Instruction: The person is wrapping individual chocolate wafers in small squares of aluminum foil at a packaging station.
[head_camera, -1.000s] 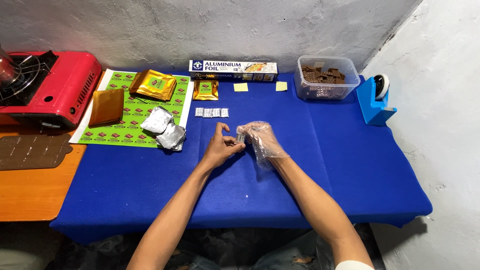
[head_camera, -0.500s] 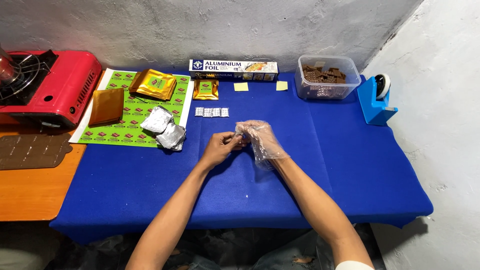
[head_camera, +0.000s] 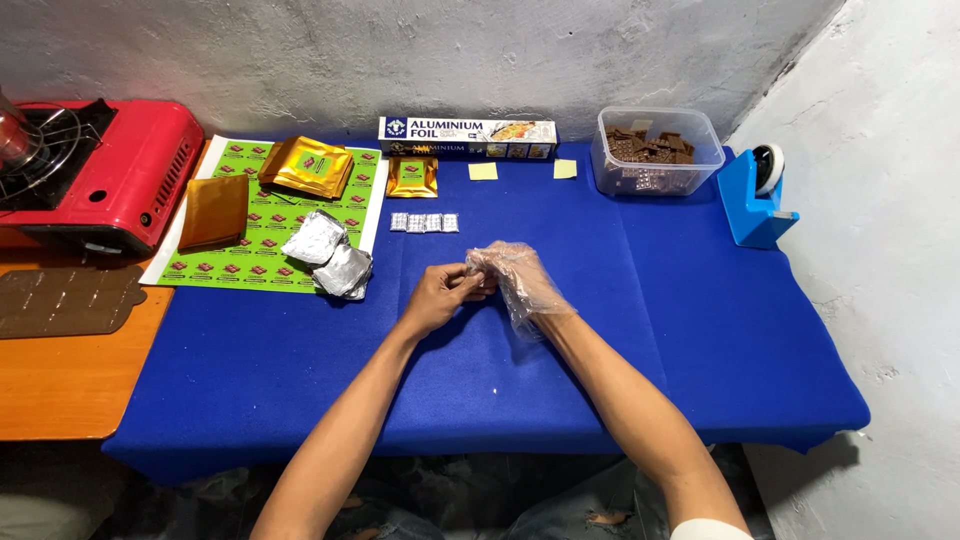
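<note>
My right hand (head_camera: 520, 283) is inside a loose clear plastic glove (head_camera: 535, 303) over the middle of the blue tablecloth (head_camera: 620, 330). My bare left hand (head_camera: 440, 295) pinches the glove at the right hand's fingertips. A short row of small foil-wrapped pieces (head_camera: 424, 222) lies just beyond my hands. Behind it stand a small gold pouch (head_camera: 412, 176) and a long aluminium foil box (head_camera: 467, 136).
A green patterned sheet (head_camera: 262, 262) at left carries gold pouches (head_camera: 305, 166), a brown pouch (head_camera: 213, 211) and foil-wrapped bars (head_camera: 332, 258). A red gas stove (head_camera: 95, 175) and brown mould (head_camera: 65, 298) sit far left. A clear tub of chocolate pieces (head_camera: 655, 150), two yellow notes (head_camera: 483, 171) and a blue tape dispenser (head_camera: 755, 196) are at the back right.
My left hand has shifted slightly along the glove at the right fingertips. Everything else on the table stays put.
</note>
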